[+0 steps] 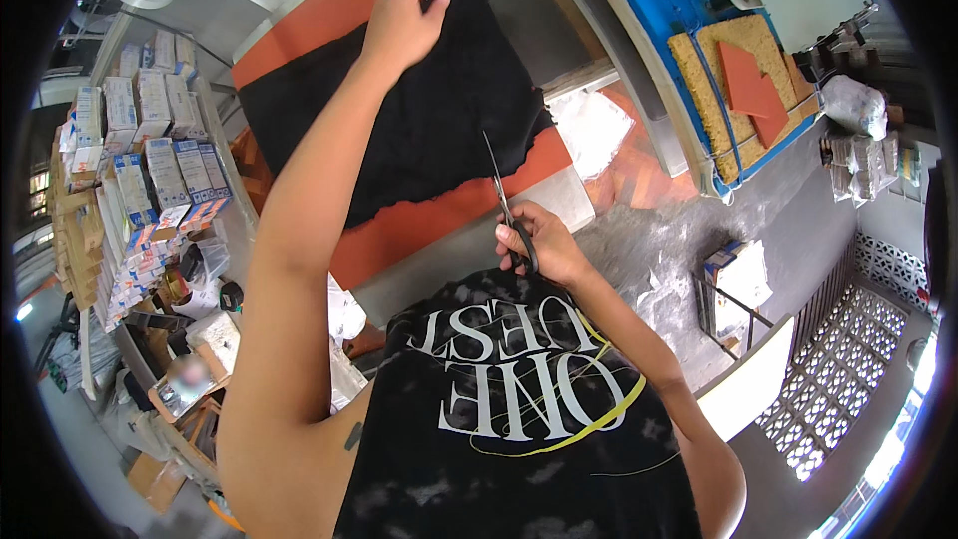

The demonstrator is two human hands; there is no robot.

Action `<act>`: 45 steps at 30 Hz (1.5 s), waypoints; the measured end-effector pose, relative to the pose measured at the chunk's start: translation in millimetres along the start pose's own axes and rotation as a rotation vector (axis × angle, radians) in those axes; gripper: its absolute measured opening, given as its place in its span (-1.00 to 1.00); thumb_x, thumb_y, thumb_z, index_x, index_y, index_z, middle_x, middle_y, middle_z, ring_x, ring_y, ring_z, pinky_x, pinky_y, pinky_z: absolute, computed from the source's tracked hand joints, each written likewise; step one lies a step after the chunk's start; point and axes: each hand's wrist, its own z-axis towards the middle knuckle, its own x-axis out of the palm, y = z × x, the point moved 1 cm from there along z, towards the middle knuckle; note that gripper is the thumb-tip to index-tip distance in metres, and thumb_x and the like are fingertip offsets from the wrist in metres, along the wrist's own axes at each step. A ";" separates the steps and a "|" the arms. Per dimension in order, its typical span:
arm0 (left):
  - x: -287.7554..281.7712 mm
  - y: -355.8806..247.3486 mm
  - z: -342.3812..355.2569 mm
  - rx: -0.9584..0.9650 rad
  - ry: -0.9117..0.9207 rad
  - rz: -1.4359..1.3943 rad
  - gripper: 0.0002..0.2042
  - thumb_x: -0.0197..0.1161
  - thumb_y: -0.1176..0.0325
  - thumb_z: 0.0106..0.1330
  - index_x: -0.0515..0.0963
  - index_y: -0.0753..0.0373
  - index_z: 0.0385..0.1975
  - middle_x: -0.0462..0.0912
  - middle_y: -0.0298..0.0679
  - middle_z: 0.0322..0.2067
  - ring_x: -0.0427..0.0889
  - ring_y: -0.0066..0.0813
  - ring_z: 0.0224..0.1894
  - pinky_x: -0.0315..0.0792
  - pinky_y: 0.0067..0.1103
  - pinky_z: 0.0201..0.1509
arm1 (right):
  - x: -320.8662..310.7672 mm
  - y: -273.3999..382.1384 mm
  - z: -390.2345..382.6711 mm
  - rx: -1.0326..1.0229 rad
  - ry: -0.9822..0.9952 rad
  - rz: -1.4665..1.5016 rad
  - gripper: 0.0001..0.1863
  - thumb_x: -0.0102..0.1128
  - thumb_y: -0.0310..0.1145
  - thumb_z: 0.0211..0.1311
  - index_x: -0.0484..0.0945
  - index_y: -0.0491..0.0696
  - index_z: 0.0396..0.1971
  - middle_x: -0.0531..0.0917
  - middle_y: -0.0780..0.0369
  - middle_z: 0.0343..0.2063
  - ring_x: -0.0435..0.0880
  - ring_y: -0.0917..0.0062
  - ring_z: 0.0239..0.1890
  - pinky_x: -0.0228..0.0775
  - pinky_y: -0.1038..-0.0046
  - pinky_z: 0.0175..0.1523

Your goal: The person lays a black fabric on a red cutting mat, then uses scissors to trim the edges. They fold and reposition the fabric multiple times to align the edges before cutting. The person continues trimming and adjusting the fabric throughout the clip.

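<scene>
A piece of black cloth (pixel 439 110) with a ragged near edge lies over an orange-red board (pixel 409 230). My left hand (pixel 407 25) is at the cloth's far edge, its fingers closed on a bit of the fabric. In my right hand (pixel 549 245), close to my body, is a pair of scissors (pixel 505 202) with black handles. Their slim metal blades point away from me, just above the near right part of the cloth, and look nearly closed. My left forearm covers part of the cloth's left side.
Stacked small boxes (pixel 160 175) fill a shelf on the left. To the right stands a blue-topped table (pixel 639 10) with a tan foam block (pixel 699 80) and orange-red scraps (pixel 748 90). Farther right are a railing (pixel 743 304) and a lattice wall (pixel 828 379).
</scene>
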 end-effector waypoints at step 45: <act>3.3 -83.9 -199.1 0.241 0.003 -0.011 -0.79 0.45 0.49 0.05 0.69 0.16 -0.29 0.70 -0.32 -0.20 0.66 -0.30 -0.07 0.42 -0.19 0.24 | 16.0 11.9 -2.0 -0.026 -0.103 -0.043 -0.51 0.29 0.08 0.35 0.39 -0.07 -0.20 0.57 0.27 -0.55 0.62 0.62 -0.57 0.39 0.61 -0.55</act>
